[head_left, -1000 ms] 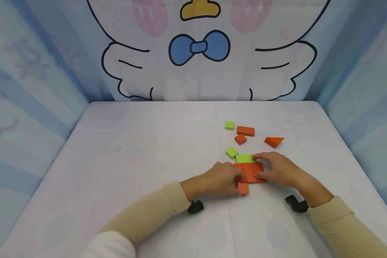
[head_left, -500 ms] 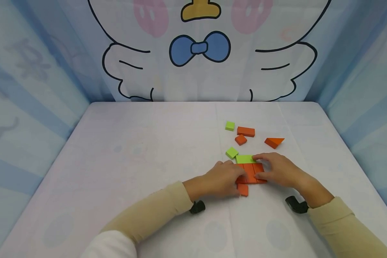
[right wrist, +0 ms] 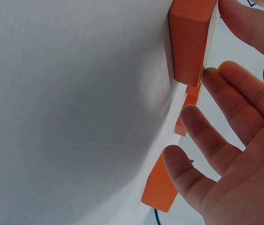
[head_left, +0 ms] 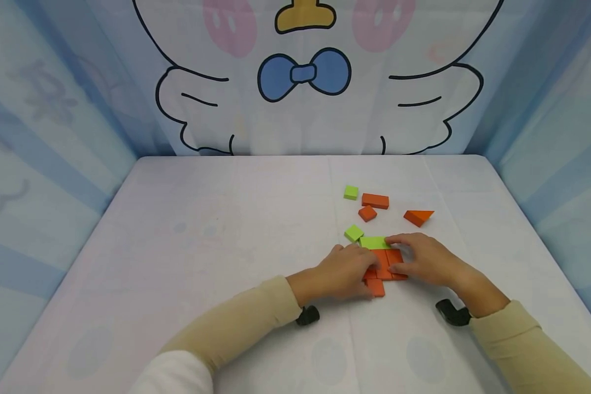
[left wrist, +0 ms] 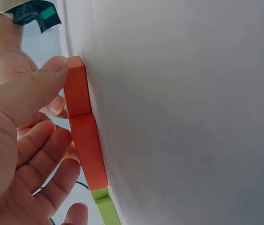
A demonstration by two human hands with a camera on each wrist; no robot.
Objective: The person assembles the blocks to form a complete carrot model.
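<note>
Three orange rectangular blocks (head_left: 382, 265) lie side by side on the table. Against their far end sits a light green rectangular block (head_left: 372, 242), and a small orange block (head_left: 377, 288) adjoins the near end. My left hand (head_left: 343, 273) reaches in from the left and partly covers the row. Its thumb (left wrist: 55, 64) touches the small block's near end, while its loosely bent fingers lie along the row. My right hand (head_left: 426, 260) rests at the right side, index fingertip at the green block and thumb at the rightmost orange block. In the right wrist view its fingers (right wrist: 216, 145) extend past that block (right wrist: 188, 42).
A small green block (head_left: 354, 233) lies by the far left corner of the group. Farther back are another green block (head_left: 351, 192), an orange bar (head_left: 375, 201), a small orange block (head_left: 368, 213) and an orange triangular block (head_left: 418, 218). Printed curtains surround the table (head_left: 216, 219).
My left hand has shifted slightly right, and the small orange block at the near end has moved right with it. My right hand stays in place.
</note>
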